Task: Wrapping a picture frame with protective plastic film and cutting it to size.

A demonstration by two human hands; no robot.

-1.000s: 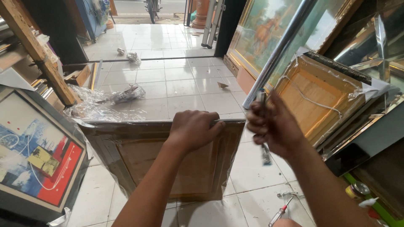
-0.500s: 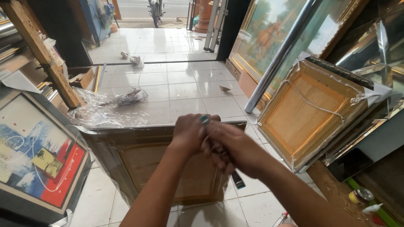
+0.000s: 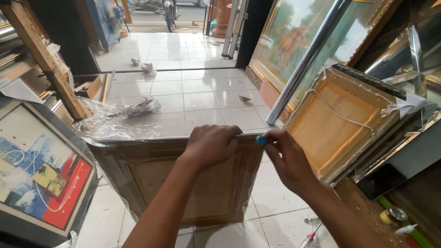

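A wooden picture frame (image 3: 151, 179) wrapped in clear plastic stands upright on the tiled floor, its brown back facing me. My left hand (image 3: 209, 144) grips its top edge near the right corner. My right hand (image 3: 287, 158) holds a small tool with a teal end (image 3: 261, 139) against the frame's top right corner. Most of the tool is hidden inside my fist.
An abstract red, blue and white painting (image 3: 39, 172) leans at left. Another plastic-wrapped frame (image 3: 340, 119) leans at right behind a metal pole (image 3: 305, 59). Crumpled plastic (image 3: 115, 121) lies on the floor. A screwdriver (image 3: 308, 236) and a small can (image 3: 390, 216) lie at lower right.
My right hand came down from beside the pole, passed over my left hand, and now sits at the frame's top right corner with the tool. The left hand has stayed on the top edge.
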